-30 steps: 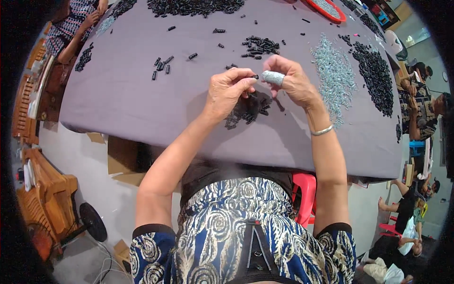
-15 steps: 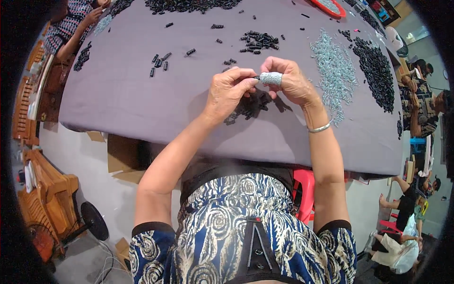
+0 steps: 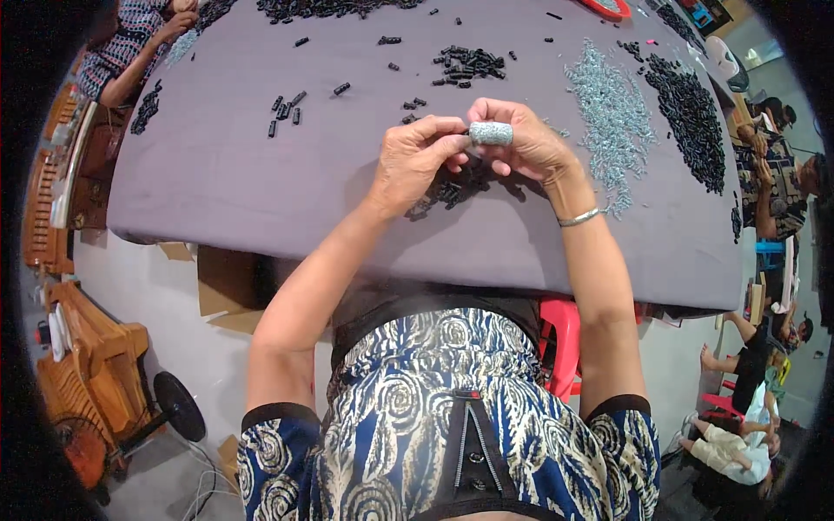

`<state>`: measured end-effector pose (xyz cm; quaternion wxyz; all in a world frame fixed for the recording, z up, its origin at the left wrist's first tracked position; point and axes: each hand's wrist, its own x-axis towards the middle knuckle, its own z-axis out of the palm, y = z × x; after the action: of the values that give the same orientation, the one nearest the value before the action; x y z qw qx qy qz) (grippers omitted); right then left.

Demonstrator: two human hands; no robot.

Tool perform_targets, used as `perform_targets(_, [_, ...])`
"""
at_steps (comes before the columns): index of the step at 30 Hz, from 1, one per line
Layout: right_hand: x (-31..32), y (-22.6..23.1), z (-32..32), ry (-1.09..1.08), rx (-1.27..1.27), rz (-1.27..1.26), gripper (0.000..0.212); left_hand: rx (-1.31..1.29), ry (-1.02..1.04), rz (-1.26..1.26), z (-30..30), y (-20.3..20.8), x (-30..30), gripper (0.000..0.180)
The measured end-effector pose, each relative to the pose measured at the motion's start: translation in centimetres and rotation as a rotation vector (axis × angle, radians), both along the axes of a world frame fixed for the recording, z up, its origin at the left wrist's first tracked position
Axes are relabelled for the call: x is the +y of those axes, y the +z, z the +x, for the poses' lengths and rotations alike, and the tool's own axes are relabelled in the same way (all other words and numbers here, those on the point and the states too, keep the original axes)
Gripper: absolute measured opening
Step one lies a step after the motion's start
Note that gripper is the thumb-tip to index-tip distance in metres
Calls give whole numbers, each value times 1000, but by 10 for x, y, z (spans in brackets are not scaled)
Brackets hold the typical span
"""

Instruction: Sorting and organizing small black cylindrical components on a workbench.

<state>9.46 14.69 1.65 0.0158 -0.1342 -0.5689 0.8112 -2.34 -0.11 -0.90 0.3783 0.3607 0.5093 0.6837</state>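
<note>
Over the near half of the table my left hand (image 3: 414, 161) pinches a small black part (image 3: 466, 137) between thumb and fingertips; most of it is hidden. Facing it, my right hand (image 3: 530, 143) is curled round a short grey speckled cylinder (image 3: 492, 133), its left end touching or nearly touching the black part. Whether the cylinder is worn on a finger or gripped I cannot tell. Below both hands lies a small pile of black parts (image 3: 447, 193), partly covered and in shadow. Just beyond them is another heap of short black cylindrical parts (image 3: 469, 64).
A grey cloth covers the table (image 3: 261, 200). To the right spread many small silvery pieces (image 3: 608, 122), beside a large heap of black parts (image 3: 688, 122). Several loose black parts (image 3: 287, 109) lie left of centre. At the far left another person's arm (image 3: 143, 65) reaches over the table.
The grey cylinder has turned slightly and shifted a little left with my right hand. My left hand keeps its pinch. The whole view has tilted slightly.
</note>
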Motion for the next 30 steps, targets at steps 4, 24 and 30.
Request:
perform_targets(4, [5,1,2,88,-34,-106,9,-52,-38,8,0,5,-3,14])
perform_targets(24, [29,-1,13,-475,-75,1210,11,-174,134,64,-13,4,-5,15])
perform_targets(30, [22,-9,9,-394,35,1411,15,-135,113,78,-17,-2,-5,17])
